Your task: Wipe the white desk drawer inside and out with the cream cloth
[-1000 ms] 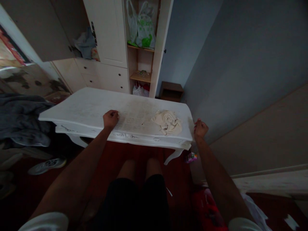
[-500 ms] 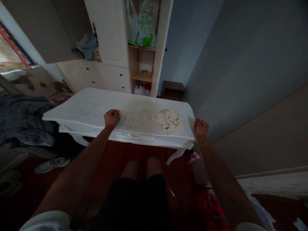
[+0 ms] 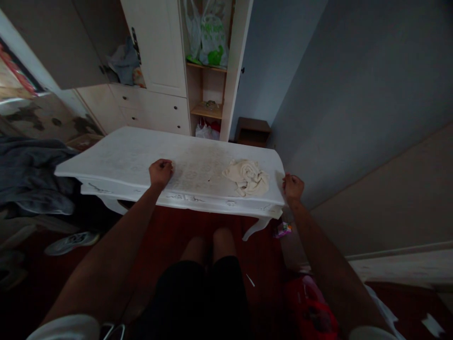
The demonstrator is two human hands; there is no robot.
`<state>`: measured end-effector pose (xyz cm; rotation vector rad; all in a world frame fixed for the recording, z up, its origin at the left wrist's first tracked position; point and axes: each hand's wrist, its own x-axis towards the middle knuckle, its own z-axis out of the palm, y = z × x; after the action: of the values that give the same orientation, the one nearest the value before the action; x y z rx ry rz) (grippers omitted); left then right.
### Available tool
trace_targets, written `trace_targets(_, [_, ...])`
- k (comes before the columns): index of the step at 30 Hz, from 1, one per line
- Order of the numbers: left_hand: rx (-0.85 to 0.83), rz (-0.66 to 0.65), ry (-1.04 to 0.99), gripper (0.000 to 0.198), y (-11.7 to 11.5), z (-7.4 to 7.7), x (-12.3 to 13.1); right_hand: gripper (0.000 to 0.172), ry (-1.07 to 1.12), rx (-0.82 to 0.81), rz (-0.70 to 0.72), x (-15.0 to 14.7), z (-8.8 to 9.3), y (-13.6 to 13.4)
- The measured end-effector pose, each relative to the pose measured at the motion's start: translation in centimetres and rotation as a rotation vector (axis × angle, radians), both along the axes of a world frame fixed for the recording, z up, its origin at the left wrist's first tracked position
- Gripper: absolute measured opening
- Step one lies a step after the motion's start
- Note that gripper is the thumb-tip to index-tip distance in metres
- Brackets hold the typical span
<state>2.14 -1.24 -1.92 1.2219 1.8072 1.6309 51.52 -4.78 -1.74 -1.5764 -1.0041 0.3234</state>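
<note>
A white table (image 3: 116,153) with curved legs stands in front of me, its top smudged grey across the middle. My left hand (image 3: 161,173) is closed over the front part of the tabletop, fingers pinched. A tiny pale bit shows at its fingertips, too small to name. At the table's right end is my right hand (image 3: 293,187), fingers curled together close to the edge. Whatever it may hold is hidden. Between the hands, nearer the right one, a crumpled cream cloth (image 3: 247,177) lies on the tabletop.
Behind the table stands a white wardrobe (image 3: 161,52) with plastic bags (image 3: 213,40) on its shelves. A small brown cabinet (image 3: 253,131) sits by the grey wall (image 3: 354,104). Dark clothing (image 3: 35,174) and a shoe (image 3: 72,243) are at left; a red bag (image 3: 309,307) lies at lower right.
The view has shifted slightly, so the table and both hands appear a little further left. Both hands stay closed, and the cloth keeps its place on the table.
</note>
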Motion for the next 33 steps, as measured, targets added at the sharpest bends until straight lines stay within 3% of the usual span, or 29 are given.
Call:
trace_targets(17, [0.006, 0.005, -0.043, 0.021, 0.1, 0.0, 0.1, 0.034, 0.006, 0.008, -0.006, 0.8, -0.8, 0.9])
trace_targets(33, [-0.011, 0.008, -0.070, 0.012, -0.6, 0.9, 0.7, 0.033, 0.051, 0.022, -0.039, 0.4, -0.1, 0.6])
